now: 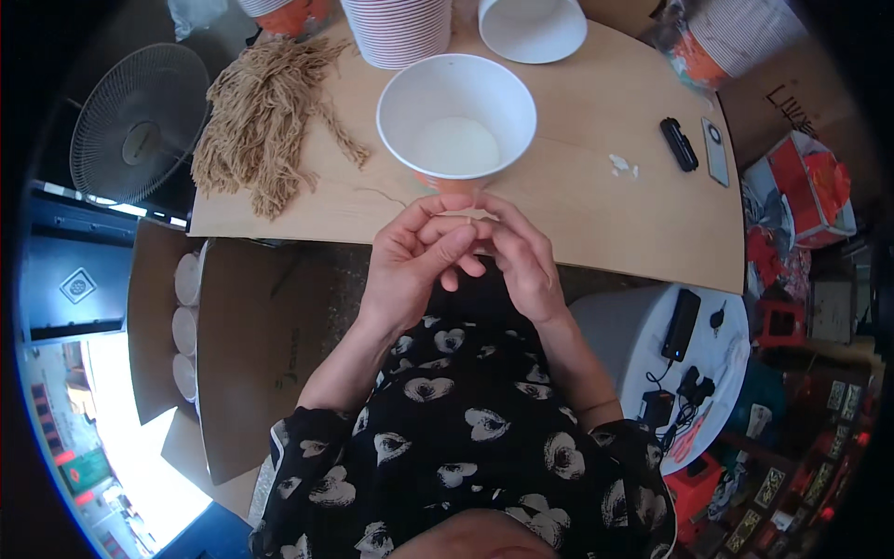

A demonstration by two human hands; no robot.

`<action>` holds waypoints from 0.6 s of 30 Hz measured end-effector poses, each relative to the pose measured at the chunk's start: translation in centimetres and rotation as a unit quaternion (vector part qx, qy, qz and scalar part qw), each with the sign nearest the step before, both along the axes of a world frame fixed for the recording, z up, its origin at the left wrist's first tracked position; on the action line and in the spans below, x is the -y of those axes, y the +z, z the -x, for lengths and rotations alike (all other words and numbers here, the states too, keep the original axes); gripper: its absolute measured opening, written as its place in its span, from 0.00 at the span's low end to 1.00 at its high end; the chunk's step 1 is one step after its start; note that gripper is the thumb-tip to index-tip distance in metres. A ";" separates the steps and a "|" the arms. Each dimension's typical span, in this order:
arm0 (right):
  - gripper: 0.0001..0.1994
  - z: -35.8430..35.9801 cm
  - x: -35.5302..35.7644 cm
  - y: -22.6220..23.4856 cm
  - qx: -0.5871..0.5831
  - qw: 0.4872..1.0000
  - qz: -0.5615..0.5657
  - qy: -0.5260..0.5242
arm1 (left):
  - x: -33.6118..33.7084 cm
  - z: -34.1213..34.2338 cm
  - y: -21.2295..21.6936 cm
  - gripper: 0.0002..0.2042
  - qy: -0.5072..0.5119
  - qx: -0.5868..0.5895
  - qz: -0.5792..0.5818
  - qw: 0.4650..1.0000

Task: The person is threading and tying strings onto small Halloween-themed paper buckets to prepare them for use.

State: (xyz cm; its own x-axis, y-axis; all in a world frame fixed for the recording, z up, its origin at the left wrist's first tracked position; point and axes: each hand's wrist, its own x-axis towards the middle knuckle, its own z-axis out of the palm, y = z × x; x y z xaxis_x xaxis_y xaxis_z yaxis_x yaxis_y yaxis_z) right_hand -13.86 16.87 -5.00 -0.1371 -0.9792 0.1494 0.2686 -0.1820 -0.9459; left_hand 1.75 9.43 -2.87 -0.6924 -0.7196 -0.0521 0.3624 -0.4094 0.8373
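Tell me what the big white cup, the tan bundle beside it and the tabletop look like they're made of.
The cup looks like paper: matte white inside, thin rolled rim, orange print low on its outer wall. The bundle seems to be short lengths of tan twine or paper cord, fibrous and dull. The tabletop looks like pale plywood or laminate, smooth with faint grain; which one is unclear.

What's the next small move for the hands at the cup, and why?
Probably draw the thin tan string taut toward the paper cup. Both the left hand and right hand pinch it together just below the cup's near rim, and the cup stands upright on the table, with the string bundle untouched to the left.
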 end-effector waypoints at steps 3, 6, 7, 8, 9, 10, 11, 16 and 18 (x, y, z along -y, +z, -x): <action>0.18 0.2 -1.8 -0.4 0.055 0.996 -0.076 0.007 | -0.5 0.8 0.3 0.18 0.034 0.007 -0.025 0.999; 0.09 -0.4 -3.4 -1.2 -0.054 0.990 -0.066 -0.113 | -0.2 1.5 0.0 0.20 0.094 0.004 -0.050 0.994; 0.09 -0.4 -3.8 -1.4 -0.051 0.990 -0.067 -0.114 | -0.3 1.5 -0.3 0.20 0.093 0.007 -0.050 0.994; 0.09 -0.1 -4.4 -1.6 -0.054 0.991 -0.080 -0.090 | -0.3 1.4 -0.7 0.20 0.101 0.029 -0.019 0.994; 0.09 0.2 -4.8 -1.7 -0.056 0.992 -0.093 -0.066 | -0.4 1.3 -1.0 0.21 0.108 0.052 0.013 0.993; 0.09 0.7 -5.0 -1.8 -0.080 0.991 -0.097 -0.039 | -0.5 1.2 -1.3 0.21 0.104 0.055 0.013 0.993; 0.09 0.8 -5.0 -1.8 -0.076 0.991 -0.099 -0.042 | -0.6 1.1 -1.6 0.21 0.105 0.083 0.022 0.991; 0.09 -0.3 -3.2 -1.5 0.050 0.994 -0.078 -0.054 | -1.3 1.4 -2.2 0.23 0.068 0.115 0.063 0.989; 0.07 -0.5 -3.1 -2.6 0.006 0.993 -0.056 -0.102 | -1.1 1.3 -1.9 0.24 0.071 0.133 0.064 0.987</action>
State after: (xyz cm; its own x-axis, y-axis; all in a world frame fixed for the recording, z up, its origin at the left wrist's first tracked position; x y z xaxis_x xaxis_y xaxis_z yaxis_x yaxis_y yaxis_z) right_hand -13.34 19.96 -7.60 -0.3348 -0.9415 0.0380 0.2481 -0.1270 -0.9604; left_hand 0.42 10.58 -4.79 -0.5578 -0.8211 -0.1215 0.1692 -0.2558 0.9518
